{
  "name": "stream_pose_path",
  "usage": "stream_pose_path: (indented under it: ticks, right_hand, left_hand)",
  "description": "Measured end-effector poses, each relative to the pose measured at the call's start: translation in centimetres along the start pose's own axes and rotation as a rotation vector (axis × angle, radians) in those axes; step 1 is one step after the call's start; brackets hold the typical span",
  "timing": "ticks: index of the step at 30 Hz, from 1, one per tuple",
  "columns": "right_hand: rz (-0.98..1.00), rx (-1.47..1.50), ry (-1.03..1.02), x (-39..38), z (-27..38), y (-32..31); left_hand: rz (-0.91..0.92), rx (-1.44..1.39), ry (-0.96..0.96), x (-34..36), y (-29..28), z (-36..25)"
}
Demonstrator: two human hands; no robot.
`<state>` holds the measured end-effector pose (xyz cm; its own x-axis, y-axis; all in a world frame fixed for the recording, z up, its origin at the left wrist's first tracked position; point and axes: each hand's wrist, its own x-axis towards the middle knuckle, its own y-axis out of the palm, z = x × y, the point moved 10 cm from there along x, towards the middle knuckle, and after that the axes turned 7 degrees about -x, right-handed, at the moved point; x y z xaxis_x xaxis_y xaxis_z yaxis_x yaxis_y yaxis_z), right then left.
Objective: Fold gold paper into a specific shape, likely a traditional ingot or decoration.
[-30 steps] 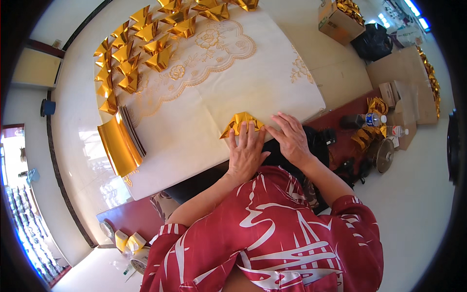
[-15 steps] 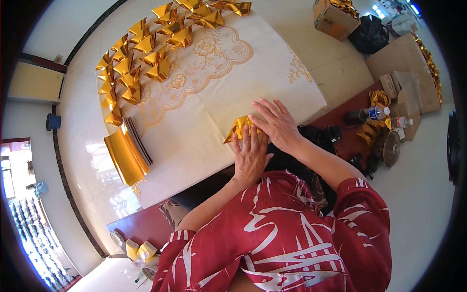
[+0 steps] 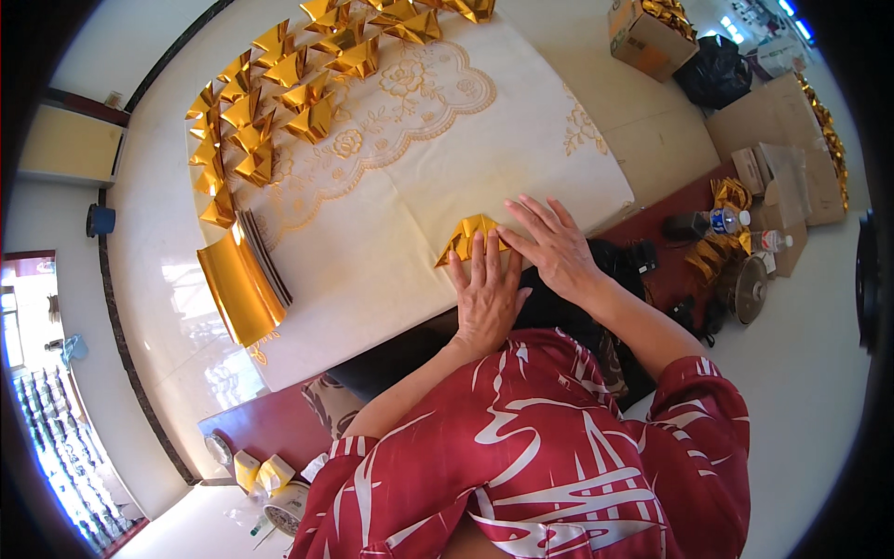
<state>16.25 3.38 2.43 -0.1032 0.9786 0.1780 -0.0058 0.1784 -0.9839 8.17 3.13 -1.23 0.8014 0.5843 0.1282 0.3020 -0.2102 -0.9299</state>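
Head view: left hand [image 3: 487,306] palm-down, fingers [image 3: 478,265] on gold paper [image 3: 470,230]

I see shiny yellow-gold on the folded foil-paper piece [image 3: 473,230], and the same metallic gold on the rows of pointed foil-paper shapes [image 3: 287,68] and the curved stack of rectangular foil sheets [image 3: 237,291], whose edges [image 3: 266,259] look dark brown. I make out a cream cloth table cover [image 3: 363,252] patterned with golden flowers [image 3: 402,78] and a scalloped border [image 3: 491,89]. The loose silky shirt [image 3: 549,438] is deep red with white strokes; I also pick out a black plastic bag [image 3: 715,73] and a brown cardboard carton [image 3: 646,47].
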Motion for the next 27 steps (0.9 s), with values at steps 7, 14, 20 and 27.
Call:
stream_pose_path:
  ticks: [7,14,20,27]
  right_hand:
    - [-0.026,0.001,-0.046,2.6,0.1,1.0]
    - [-0.088,0.177,-0.012,3.8,0.5,-0.3]
    - [-0.165,0.73,0.051,2.6,1.7,-1.6]
    - [-0.138,0.673,0.045,1.9,1.9,0.1]
  left_hand:
    - [0.004,0.002,-0.009,0.1,0.0,-0.2]
    - [-0.021,-0.05,-0.021,0.0,-0.2,0.2]
    - [-0.16,-0.072,-0.078,0.1,-1.3,0.6]
    - [-0.124,-0.075,-0.078,-0.1,-2.5,1.0]
